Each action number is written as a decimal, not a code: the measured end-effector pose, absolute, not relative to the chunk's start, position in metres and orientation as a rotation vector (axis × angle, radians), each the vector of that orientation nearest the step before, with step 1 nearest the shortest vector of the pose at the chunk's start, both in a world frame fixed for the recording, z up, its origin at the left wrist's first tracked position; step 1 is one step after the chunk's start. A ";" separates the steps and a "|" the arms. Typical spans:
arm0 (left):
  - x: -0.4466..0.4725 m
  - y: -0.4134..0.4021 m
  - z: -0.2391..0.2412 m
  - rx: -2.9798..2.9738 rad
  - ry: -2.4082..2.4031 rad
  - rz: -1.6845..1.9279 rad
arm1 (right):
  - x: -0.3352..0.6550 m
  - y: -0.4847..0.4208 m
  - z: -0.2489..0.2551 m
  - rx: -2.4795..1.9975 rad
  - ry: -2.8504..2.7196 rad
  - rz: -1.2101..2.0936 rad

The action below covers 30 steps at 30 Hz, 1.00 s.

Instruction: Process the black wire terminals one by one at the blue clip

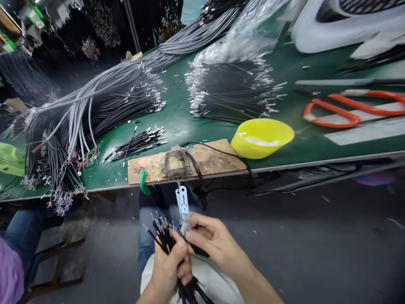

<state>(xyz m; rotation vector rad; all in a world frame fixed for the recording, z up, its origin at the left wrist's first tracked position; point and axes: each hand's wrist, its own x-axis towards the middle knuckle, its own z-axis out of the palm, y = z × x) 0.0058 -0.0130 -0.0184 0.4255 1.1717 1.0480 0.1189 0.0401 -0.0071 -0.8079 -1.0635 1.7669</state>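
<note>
My left hand (172, 268) is wrapped round a bundle of thin black cables (163, 238), whose stripped, silvery ends point up and away from me. Close beside it, my right hand (213, 242) has thumb and fingers pinched together at a small grey lump (185, 228); what lies between the fingertips is too small to make out. Just beyond those fingertips is a light blue clothespin (182, 202), in line with the shaft of a small, grimy motor (176, 162). The motor sits on a wooden board (215, 158) at the table's front edge.
A yellow bowl (262, 139) stands at the board's right end, and a green clamp (144, 182) grips its left. Short black cables (139, 143), a larger cable stack (234, 88) and long grey cables (104, 80) lie behind. Orange-handled scissors (335, 113) are at right. Another person's leg (27, 228) shows at left.
</note>
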 end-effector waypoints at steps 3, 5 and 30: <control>0.008 -0.011 -0.022 0.476 1.215 1.085 | 0.110 0.037 -0.011 -0.866 -1.032 1.613; 0.008 -0.008 -0.023 0.503 1.243 1.110 | 0.105 0.033 -0.014 -0.949 -1.103 1.283; -0.002 0.006 0.006 0.935 1.439 1.368 | 0.109 0.091 0.016 -0.880 -0.700 1.899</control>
